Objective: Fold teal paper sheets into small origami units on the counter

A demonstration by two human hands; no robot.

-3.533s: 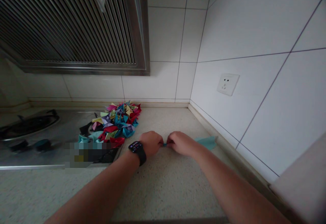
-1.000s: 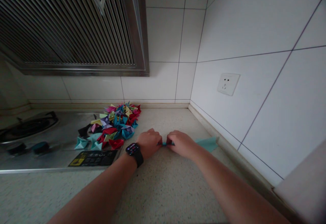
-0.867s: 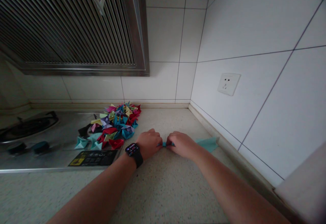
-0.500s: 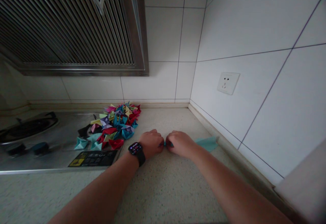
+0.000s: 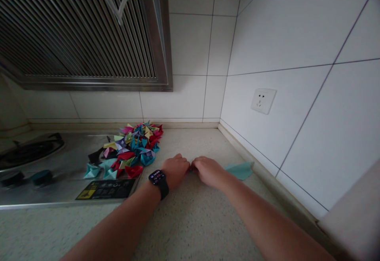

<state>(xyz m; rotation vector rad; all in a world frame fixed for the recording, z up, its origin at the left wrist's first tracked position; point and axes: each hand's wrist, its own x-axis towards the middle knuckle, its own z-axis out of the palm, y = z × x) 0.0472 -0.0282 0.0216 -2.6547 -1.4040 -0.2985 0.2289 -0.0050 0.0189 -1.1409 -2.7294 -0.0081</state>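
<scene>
My left hand (image 5: 177, 169), with a black watch at the wrist, is closed in a pinch over the counter. My right hand (image 5: 205, 169) meets it fingertip to fingertip, also pinching. Between them shows a sliver of small teal folded paper (image 5: 191, 170), mostly hidden by the fingers. Beyond my right wrist a sheet of teal paper (image 5: 241, 170) lies on the counter. A heap of folded paper pieces (image 5: 130, 150) in red, blue, yellow, purple and teal rests to the left, partly on the stove.
The steel gas stove (image 5: 68, 187) with its knobs and burner is at the left, under a range hood (image 5: 89, 83). A speckled counter (image 5: 190, 225) runs beneath my arms. White tiled walls meet at the back corner; a socket (image 5: 263, 101) is on the right wall.
The view has tilted up slightly. My fingertips have drawn closer together and less of the teal paper between them shows. The heap and the loose sheet stay put.
</scene>
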